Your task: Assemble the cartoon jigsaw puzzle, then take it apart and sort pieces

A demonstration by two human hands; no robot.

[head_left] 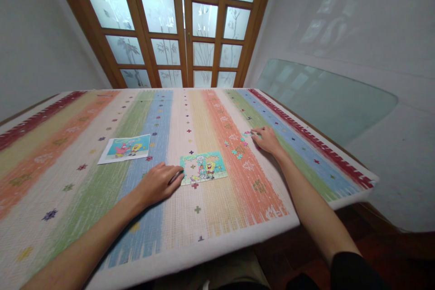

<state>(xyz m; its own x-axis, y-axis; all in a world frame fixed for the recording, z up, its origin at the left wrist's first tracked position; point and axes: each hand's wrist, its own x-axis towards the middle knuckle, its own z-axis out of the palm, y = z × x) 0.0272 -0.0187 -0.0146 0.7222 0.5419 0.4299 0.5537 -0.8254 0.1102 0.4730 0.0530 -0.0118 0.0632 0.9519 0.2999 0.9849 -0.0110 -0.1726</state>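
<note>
A partly assembled jigsaw puzzle point(214, 174) with cartoon figures lies near the front of the table, with a gap in its upper left part. My left hand point(162, 181) rests beside it, fingers loosely bent and the fingertips at its left edge. Farther right, my right hand point(267, 139) reaches over a group of loose puzzle pieces point(239, 156), green and pink. Its index finger is stretched toward a pink puzzle piece point(247, 132) at the far end of the group. Any piece beneath the right fingers is hidden.
A printed cartoon picture card point(127, 148) lies left of the puzzle. A striped cloth point(186, 217) covers the table. Wooden doors with glass panes point(166, 50) stand beyond, and a glass sheet point(322, 99) leans along the right wall.
</note>
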